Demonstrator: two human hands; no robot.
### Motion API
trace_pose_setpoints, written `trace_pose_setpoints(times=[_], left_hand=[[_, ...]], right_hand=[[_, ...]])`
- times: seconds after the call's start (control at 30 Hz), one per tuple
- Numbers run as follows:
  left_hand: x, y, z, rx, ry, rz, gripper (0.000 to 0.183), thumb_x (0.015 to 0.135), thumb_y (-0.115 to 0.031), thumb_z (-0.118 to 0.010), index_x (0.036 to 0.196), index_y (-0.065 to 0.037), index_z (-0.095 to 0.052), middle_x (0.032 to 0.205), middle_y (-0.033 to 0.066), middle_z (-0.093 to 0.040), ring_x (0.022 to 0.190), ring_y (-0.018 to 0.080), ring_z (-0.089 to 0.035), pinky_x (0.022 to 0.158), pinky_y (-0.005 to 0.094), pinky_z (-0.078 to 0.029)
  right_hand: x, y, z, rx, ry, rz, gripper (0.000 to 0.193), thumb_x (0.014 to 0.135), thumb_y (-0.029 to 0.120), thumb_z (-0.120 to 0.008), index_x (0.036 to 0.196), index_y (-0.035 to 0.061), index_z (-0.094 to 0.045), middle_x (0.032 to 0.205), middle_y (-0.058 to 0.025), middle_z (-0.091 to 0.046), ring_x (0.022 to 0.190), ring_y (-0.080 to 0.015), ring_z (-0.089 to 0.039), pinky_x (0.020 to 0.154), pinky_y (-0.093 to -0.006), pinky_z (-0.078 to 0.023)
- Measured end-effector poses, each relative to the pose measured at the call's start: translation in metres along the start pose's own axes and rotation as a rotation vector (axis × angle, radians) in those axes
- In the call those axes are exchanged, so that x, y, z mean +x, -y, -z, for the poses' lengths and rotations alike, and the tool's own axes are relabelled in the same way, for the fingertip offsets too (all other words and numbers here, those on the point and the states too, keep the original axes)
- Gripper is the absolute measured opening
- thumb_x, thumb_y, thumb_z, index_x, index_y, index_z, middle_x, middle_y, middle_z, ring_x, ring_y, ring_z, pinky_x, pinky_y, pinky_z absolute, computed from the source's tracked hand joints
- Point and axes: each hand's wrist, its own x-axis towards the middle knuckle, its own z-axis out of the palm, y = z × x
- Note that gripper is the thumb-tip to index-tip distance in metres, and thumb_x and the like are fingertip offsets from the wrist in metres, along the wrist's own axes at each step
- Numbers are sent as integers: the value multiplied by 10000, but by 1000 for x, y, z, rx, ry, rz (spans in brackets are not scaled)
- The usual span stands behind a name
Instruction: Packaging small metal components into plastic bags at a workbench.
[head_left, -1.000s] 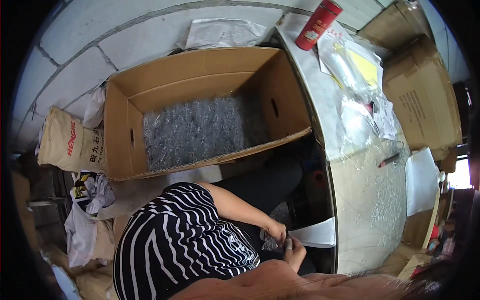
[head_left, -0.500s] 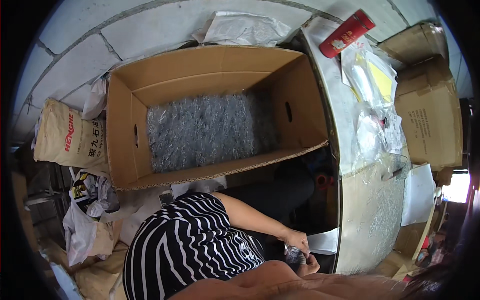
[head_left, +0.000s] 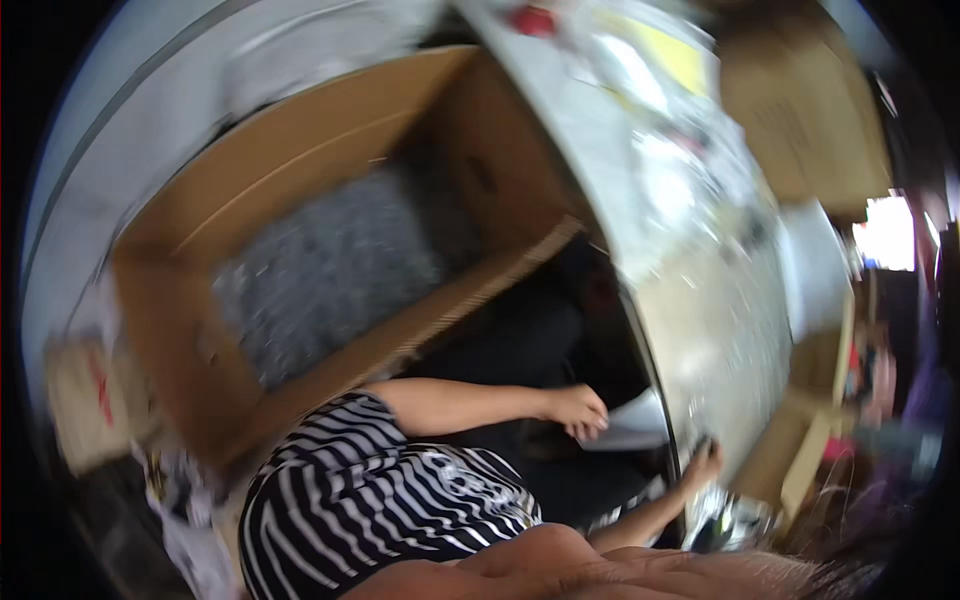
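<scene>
My left hand (head_left: 577,410) is over my lap, beside a white sheet (head_left: 637,424), its fingers curled inward. Whether it holds anything is hidden by blur. My right hand (head_left: 703,463) is out over the tabletop (head_left: 712,335), closed on a small dark object (head_left: 706,445) too blurred to name. Ahead and to the left stands a big open cardboard box (head_left: 300,110), tilted in the view. A layer of many small clear plastic pieces (head_left: 330,270) covers its bottom.
Clear plastic wrap (head_left: 670,190) and papers lie on the table's far part. A closed carton (head_left: 805,110) stands beyond it, and another open carton (head_left: 800,440) is at the right. A printed sack (head_left: 95,400) sits left of the big box.
My hands were together over my lap, with something clear between them; now they are apart. The right has moved right, over the table. The whole view has turned, shifting the box left.
</scene>
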Motion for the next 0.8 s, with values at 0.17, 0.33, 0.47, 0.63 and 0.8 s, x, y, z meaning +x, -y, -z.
trace_pose_setpoints(times=[0.17,0.33,0.47,0.63,0.8], left_hand=[[-13,-18,4,1,-123,36,242,944,-226,-554,1039,-21,-640,946,115,-705,844,172,-694,692,255,-548],[-5,-8,5,28,-51,-3,274,932,-241,-561,941,25,-627,850,158,-689,746,237,-697,711,315,-561],[-4,-16,-8,-88,68,-109,344,893,-252,-590,956,86,-605,836,208,-674,769,301,-694,737,345,-567],[-3,-16,-18,-70,49,-80,433,832,-287,-628,1014,105,-590,873,238,-663,871,344,-678,780,373,-570],[-2,-29,-25,-110,-32,-139,402,797,-218,-603,1025,113,-597,908,246,-667,894,347,-682,804,366,-565]], right_hand=[[-44,22,-52,-101,-271,-15,307,820,53,-498,1081,-52,-619,1102,-247,-625,1071,-378,-586,974,-389,-438],[-83,10,-20,304,-488,-104,122,861,60,-633,952,-20,-648,850,-186,-668,755,-279,-653,713,-334,-494],[-93,-42,17,318,-595,-243,100,858,43,-619,936,-12,-651,836,-170,-658,754,-289,-642,716,-345,-495],[-69,-172,46,-292,-559,-279,119,809,53,-611,918,30,-654,888,-176,-656,844,-348,-632,745,-426,-491],[-44,-178,55,-300,-517,-397,439,795,51,-564,1232,95,-573,1266,-102,-556,1219,-330,-480,965,-461,-426]])
